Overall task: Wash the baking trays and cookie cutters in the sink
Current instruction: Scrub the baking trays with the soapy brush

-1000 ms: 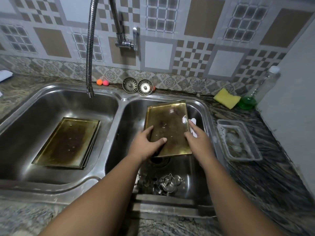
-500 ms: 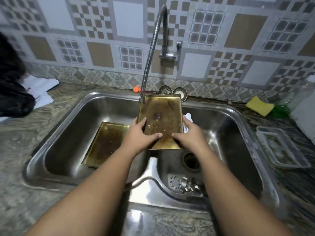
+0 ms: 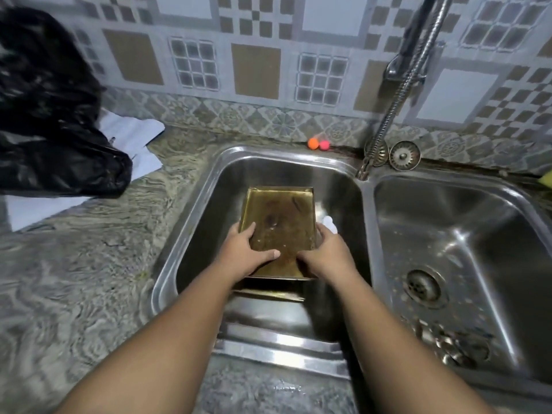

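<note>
A stained brass-coloured baking tray (image 3: 280, 216) is held over the left sink basin (image 3: 206, 222). My left hand (image 3: 246, 252) grips its near left edge and my right hand (image 3: 325, 255) grips its near right edge, with a white scrap (image 3: 330, 223) at the right fingers. Beneath it lies another baking tray (image 3: 268, 291), mostly hidden, with only its near edge showing. Several metal cookie cutters (image 3: 448, 342) lie blurred at the near side of the right basin (image 3: 478, 234).
The flexible faucet hose (image 3: 397, 94) hangs over the divider between the basins. Two sink strainers (image 3: 404, 155) and two small orange and pink balls (image 3: 318, 144) sit behind the sink. A black plastic bag (image 3: 50, 121) and white paper (image 3: 131, 135) lie on the left counter.
Both hands carried the tray from the right basin leftward and lowered it into the left basin, over the tray lying there. The view swung left.
</note>
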